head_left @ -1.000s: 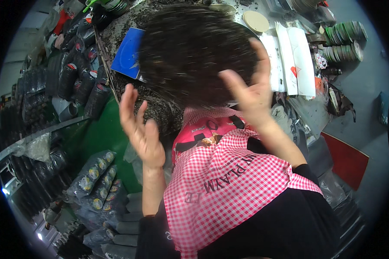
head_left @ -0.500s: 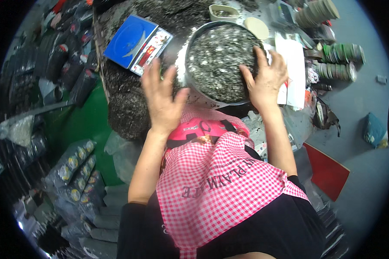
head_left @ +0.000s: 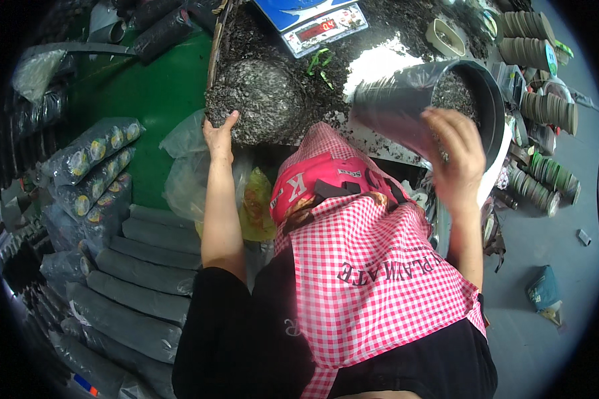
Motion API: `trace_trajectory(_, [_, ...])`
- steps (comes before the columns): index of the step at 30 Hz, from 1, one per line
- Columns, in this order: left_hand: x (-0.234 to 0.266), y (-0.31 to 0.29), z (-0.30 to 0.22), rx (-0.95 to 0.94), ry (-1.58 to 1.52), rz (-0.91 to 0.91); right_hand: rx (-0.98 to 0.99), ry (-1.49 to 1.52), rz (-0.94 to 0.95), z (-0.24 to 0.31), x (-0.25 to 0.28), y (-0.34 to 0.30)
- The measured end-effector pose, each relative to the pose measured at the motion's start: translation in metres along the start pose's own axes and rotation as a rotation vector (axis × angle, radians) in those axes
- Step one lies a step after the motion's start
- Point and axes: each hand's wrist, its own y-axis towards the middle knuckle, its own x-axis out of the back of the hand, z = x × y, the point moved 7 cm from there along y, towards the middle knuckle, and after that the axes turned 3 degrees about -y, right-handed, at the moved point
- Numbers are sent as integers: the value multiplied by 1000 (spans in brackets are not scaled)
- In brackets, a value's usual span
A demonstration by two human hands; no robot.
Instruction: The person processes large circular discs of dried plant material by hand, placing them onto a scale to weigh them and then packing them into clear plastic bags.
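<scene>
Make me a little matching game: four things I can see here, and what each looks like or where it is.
1. Scale
2. Bucket
3. Apron
4. Left hand

A. pink-and-white checked
B. at the near edge of the dark heap
C. dark, with loose mix inside
D. blue on top

Pairs: 1-D, 2-C, 3-A, 4-B

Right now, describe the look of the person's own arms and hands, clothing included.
The left hand and right hand wear no gloves; motion blurs the right one. Both forearms are uncovered, with no watch or bracelet showing, below black sleeves ending near the elbows.
</scene>
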Motion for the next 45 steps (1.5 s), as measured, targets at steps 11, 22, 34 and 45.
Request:
trace_trajectory(11, [-103,-139,-137,61,-660,618,173,309,239,84,-114,21])
trace_trajectory(22, [-147,-148,-171,-318,-185,756,75,556,22,44,-82,48])
trace_trajectory(34, [-152,-124,-160,-36,-673,642,217,407,-130,54,-70,48])
trace_trajectory(45, [-162,-159,-192,-200,-685,706,114,245,-237,44,-60,43])
